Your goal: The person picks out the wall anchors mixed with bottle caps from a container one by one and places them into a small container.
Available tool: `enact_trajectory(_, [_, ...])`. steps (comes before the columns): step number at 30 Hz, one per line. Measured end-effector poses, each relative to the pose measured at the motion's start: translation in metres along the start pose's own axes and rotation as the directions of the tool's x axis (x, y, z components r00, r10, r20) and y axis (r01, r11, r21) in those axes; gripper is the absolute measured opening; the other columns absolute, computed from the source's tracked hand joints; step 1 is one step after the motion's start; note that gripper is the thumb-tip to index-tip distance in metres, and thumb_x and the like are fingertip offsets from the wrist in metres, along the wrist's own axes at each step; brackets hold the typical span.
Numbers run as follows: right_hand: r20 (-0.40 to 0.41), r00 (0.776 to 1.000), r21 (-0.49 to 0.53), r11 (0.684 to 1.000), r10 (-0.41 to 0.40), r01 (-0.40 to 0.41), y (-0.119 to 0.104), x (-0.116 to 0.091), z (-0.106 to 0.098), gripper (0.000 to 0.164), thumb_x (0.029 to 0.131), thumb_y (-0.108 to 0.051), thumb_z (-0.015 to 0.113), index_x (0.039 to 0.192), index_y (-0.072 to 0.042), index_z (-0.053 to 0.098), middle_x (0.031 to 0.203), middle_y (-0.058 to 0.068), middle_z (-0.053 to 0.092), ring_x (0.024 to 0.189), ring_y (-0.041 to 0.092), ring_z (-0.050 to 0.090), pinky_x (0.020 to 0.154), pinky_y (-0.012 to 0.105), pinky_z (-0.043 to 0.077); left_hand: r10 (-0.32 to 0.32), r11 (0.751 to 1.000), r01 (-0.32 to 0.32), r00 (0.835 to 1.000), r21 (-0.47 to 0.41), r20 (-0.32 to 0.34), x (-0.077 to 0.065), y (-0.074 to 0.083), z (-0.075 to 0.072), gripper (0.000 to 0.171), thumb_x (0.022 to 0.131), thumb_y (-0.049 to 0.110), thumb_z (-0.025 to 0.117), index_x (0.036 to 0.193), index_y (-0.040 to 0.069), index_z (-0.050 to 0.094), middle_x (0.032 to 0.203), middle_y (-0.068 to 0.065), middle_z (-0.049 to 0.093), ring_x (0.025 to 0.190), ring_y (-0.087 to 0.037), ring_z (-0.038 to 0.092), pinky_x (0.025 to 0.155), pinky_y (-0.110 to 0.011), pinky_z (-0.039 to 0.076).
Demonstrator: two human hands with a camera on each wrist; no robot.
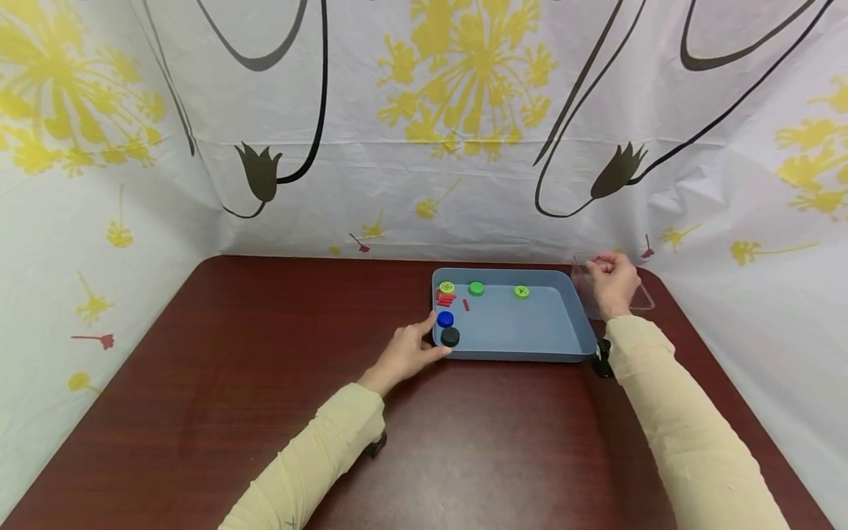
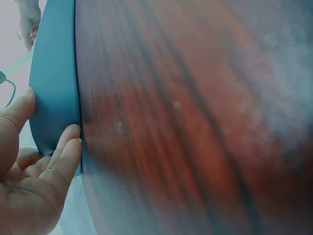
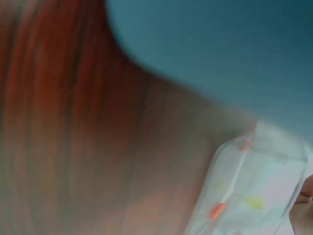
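Note:
A blue-grey tray (image 1: 536, 327) lies on the table. My left hand (image 1: 404, 352) holds its front left corner, with thumb and fingers against the walls. Beside that hand, inside the tray, sit a black cap (image 1: 450, 336) and a blue cap (image 1: 445, 319). Several short red sticks (image 1: 447, 299) lie behind them, near a yellow-green cap (image 1: 447, 288). My right hand (image 1: 615, 283) is over a clear plastic container (image 1: 584, 291) just right of the tray, pinching a small red stick (image 1: 599, 258). Part of the container (image 3: 274, 171) shows in the right wrist view.
A green cap (image 1: 476, 288) and another yellow-green cap (image 1: 522, 292) sit toward the back of the tray. The dark red-brown table (image 1: 265, 346) reaches back to a white patterned sheet (image 1: 371, 184), which also rises at both sides.

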State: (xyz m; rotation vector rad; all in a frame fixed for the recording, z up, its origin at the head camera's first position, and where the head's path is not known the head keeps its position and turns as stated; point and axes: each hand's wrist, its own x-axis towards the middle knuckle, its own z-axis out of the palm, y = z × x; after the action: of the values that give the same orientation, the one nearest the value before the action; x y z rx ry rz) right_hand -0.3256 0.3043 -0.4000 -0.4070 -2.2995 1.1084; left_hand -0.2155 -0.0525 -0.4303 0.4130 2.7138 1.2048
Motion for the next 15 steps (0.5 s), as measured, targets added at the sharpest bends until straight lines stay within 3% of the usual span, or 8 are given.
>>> enact_trajectory(5, [0.023,0.997,-0.044,0.997,0.069,-0.068,0.0098,-0.0004,-0.0045,0.026,0.089,-0.018,0.065,0.11,-0.001,0.063,0.067,-0.014,0.047,0.062,-0.003,0.039,0.087,0.037,0.042,0.0,1.0,0.0,1.0,-0.003,0.002,-0.0003,0.0003,-0.0001,0.078,0.085,0.036,0.068,0.148,0.011,0.029,0.137,-0.016,0.051,0.091,-0.017,0.068,0.083,-0.033,0.052])
enact_trajectory(15, [0.074,0.992,-0.133,0.987,0.101,-0.09,0.0097,0.0,-0.0041,0.032,0.09,-0.019,0.063,0.115,0.001,0.062,0.087,0.009,0.058,0.071,0.009,0.046,0.074,0.03,0.041,0.005,1.0,-0.005,1.0,0.005,-0.001,-0.0003,0.0003,-0.0001,0.078,0.086,0.036,0.068,0.148,0.011,0.029,0.135,-0.016,0.052,0.089,-0.016,0.068,0.082,-0.032,0.053])
